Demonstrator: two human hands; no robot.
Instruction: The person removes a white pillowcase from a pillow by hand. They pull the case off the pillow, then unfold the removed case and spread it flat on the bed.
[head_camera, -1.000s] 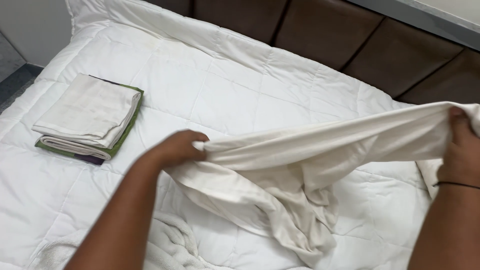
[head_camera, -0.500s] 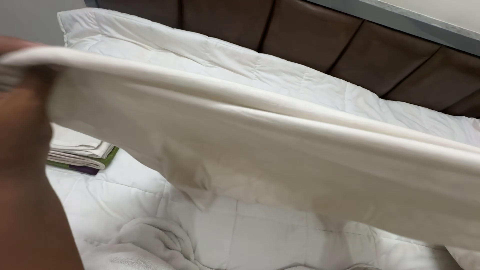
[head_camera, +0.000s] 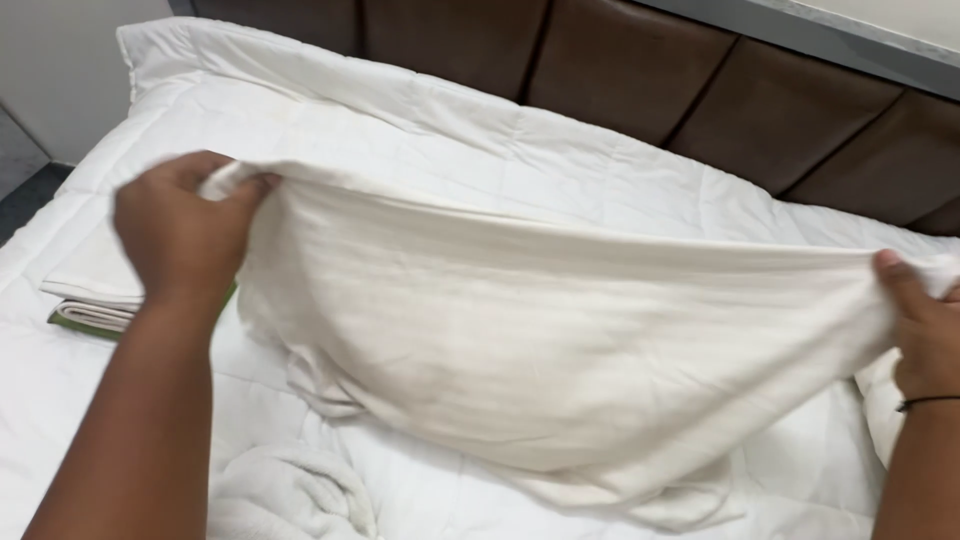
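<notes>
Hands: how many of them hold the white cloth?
2. The left hand grips one top corner of the cloth at the left; the right hand grips the other corner at the right edge of the view.

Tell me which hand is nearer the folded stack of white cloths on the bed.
Left. The left hand grips the stretched cream cloth right above the folded stack of white cloths; the right hand holds the far end, across the bed.
</notes>
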